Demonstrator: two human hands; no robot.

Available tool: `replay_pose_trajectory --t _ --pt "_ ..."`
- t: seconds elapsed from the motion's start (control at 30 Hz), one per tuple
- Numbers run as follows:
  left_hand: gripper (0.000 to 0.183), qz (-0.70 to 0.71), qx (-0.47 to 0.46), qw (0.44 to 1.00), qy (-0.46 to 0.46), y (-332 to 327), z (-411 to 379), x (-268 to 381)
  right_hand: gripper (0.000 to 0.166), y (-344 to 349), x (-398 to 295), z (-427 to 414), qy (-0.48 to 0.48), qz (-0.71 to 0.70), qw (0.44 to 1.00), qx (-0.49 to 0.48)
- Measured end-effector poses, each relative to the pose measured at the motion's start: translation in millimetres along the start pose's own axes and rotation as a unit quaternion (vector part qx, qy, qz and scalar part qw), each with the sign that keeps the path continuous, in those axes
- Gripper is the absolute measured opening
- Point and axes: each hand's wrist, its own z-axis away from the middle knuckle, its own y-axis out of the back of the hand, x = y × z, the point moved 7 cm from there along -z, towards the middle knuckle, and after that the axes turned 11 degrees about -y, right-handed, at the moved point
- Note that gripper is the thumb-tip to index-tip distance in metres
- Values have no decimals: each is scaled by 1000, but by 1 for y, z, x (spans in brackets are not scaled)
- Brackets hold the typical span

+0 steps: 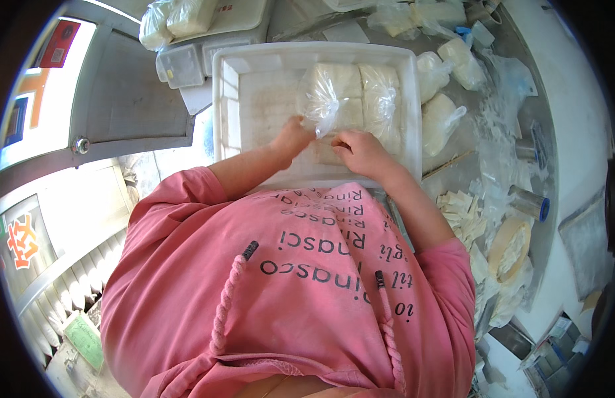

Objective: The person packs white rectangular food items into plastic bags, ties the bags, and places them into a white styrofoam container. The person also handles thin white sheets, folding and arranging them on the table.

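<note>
A white plastic tub (315, 49) stands before me, with clear plastic bags of pale, block-shaped contents in its right half. My left hand (293, 142) is at the lower left edge of the nearer-left bag (337, 82), its fingertips partly hidden. My right hand (362, 153) has curled fingers just below that bag's gathered plastic neck (328, 115). Whether either hand grips the plastic is not clear. A second bag (382, 92) with a twisted neck lies against the first on the right. Under my right hand, more pale contents (327, 151) show.
More bagged pale blocks (439, 124) lie right of the tub on the grey table (531, 258). A thin stick (449, 164), dough-like scraps (459, 214), a round wooden hoop (509, 248) and a metal cylinder (528, 203) are there too. Clear lidded boxes (180, 64) stand left; a grey door (133, 84) is beyond.
</note>
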Motion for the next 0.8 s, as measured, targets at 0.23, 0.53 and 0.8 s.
replay_pose_trajectory --t 0.23,0.53,0.8 --pt "69 -115 -201 966 112 -23 29 -8 15 -16 7 3 -51 17 991 -122" --pt "56 -149 -307 939 35 -41 26 -44 64 3 -41 -30 183 243 928 217" --pt "14 -137 -21 917 -373 99 4 131 71 2 -47 -36 141 265 931 209"
